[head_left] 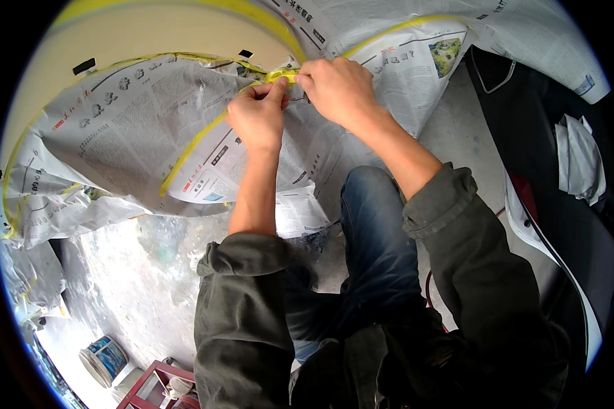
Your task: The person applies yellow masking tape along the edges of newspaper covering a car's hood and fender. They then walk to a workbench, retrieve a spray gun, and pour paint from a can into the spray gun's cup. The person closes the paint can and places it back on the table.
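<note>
Both hands meet at the upper middle, close to a curved cream panel (177,34) that is partly covered with newspaper (136,129). My left hand (258,117) is closed, thumb and fingers pinching a short piece of yellow masking tape (280,73). Just right of it, my right hand (338,88) grips the same tape with curled fingers. More yellow tape (191,146) runs along the edges of the newspaper sheets. The panel's lower border is taped too. The fingers partly cover the spot where the sheets overlap.
At the right lies a dark part with a light edge (566,259), and crumpled paper (580,160) rests on it. A bucket (104,360) and a red metal frame (153,385) stand at the lower left on the stained floor (143,273). My bent knee (372,198) is below the hands.
</note>
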### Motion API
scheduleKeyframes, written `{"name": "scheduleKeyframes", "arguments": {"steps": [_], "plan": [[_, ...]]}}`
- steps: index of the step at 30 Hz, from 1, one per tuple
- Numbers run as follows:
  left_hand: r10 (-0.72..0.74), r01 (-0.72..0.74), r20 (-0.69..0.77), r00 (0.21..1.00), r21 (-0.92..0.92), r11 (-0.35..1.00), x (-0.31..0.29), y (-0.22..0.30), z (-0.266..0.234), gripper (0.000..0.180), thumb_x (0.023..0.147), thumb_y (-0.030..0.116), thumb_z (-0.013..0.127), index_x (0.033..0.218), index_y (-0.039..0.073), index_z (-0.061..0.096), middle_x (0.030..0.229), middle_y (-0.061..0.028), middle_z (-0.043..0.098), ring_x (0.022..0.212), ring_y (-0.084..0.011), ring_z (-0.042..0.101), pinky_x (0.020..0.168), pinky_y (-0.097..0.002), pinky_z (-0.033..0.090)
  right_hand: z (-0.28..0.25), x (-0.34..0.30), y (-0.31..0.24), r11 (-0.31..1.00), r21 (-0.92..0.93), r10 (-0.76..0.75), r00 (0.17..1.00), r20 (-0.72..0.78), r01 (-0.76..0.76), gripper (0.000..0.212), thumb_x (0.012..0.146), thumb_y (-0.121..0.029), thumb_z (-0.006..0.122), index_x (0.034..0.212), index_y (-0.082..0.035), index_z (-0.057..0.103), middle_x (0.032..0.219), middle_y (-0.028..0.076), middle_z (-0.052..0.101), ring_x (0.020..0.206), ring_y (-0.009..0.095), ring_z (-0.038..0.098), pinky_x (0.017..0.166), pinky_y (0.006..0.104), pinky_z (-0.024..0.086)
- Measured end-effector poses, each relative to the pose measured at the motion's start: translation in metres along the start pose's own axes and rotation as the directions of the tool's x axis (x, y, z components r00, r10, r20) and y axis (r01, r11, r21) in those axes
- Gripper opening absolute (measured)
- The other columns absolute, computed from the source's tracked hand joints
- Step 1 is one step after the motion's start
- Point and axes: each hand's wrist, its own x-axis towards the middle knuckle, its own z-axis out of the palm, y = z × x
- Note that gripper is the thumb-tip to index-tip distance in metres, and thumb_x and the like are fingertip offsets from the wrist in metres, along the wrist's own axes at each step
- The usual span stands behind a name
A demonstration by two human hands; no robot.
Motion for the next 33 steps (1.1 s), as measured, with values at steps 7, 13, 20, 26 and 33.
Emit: {"name": "scheduleKeyframes", "arguments": {"steps": [7, 13, 20, 26, 33], "plan": [[-0.212, 0.223, 0.075, 0.974, -0.179, 0.958, 0.011, -0.003, -0.004, 0.026, 0.077, 0.014, 0.080, 0.073, -0.004, 0.062, 0.066, -0.0104, 0.065, 0.059, -0.0157, 0.066, 0.054, -0.0244, 0.052, 0.004, 0.004, -0.002, 0.999, 0.023, 0.047, 0.999, 0.007, -0.047, 0.022, 0.084, -0.027, 0.059, 0.087, -0.011, 0.074, 0.070, 0.016, 0.067, 0.071, 0.036, 0.066, 0.066, 0.0454, 0.053], [-0.193, 0.210, 0.087, 0.977, -0.266, 0.941, 0.015, -0.004, -0.001, 0.027, 0.077, 0.013, 0.080, 0.067, -0.001, 0.059, 0.065, -0.0113, 0.065, 0.056, -0.0146, 0.064, 0.051, -0.0239, 0.051, 0.016, 0.006, -0.004, 0.876, 0.387, 0.303, 0.953, 0.025, -0.288, 0.021, 0.077, -0.022, 0.060, 0.071, -0.005, 0.071, 0.064, 0.018, 0.066, 0.060, 0.031, 0.065, 0.059, 0.0400, 0.050], [-0.134, 0.157, 0.111, 0.985, -0.228, 0.961, 0.014, -0.008, -0.001, 0.027, 0.079, 0.014, 0.079, 0.069, 0.000, 0.058, 0.068, -0.0105, 0.064, 0.060, -0.0174, 0.066, 0.054, -0.0263, 0.054, 0.022, -0.052, 0.024, 0.090, 0.897, 0.654, 0.705, 0.275, -0.433, 0.021, 0.081, -0.018, 0.058, 0.075, -0.002, 0.070, 0.057, 0.001, 0.055, 0.048, 0.007, 0.044, 0.046, 0.0235, 0.033], [-0.116, 0.141, 0.146, 0.982, -0.170, 0.975, 0.015, -0.009, 0.007, 0.031, 0.078, 0.017, 0.081, 0.073, -0.001, 0.057, 0.070, -0.0112, 0.065, 0.061, -0.0174, 0.067, 0.058, -0.0271, 0.057, 0.027, -0.081, 0.025, 0.101, 0.891, 0.539, 0.777, 0.325, -0.443, 0.021, 0.083, -0.018, 0.056, 0.079, -0.003, 0.070, 0.057, 0.000, 0.055, 0.047, 0.005, 0.041, 0.044, 0.0214, 0.031], [-0.084, 0.084, 0.004, 0.996, -0.034, 0.996, 0.007, 0.000, 0.023, 0.038, 0.073, 0.024, 0.082, 0.077, -0.004, 0.056, 0.070, -0.0107, 0.065, 0.061, -0.0157, 0.067, 0.055, -0.0256, 0.056, 0.039, -0.099, 0.030, 0.203, 0.869, 0.472, 0.822, 0.317, -0.452, 0.022, 0.083, -0.017, 0.055, 0.080, -0.001, 0.070, 0.058, 0.001, 0.057, 0.055, 0.007, 0.050, 0.054, 0.0249, 0.039]]}}
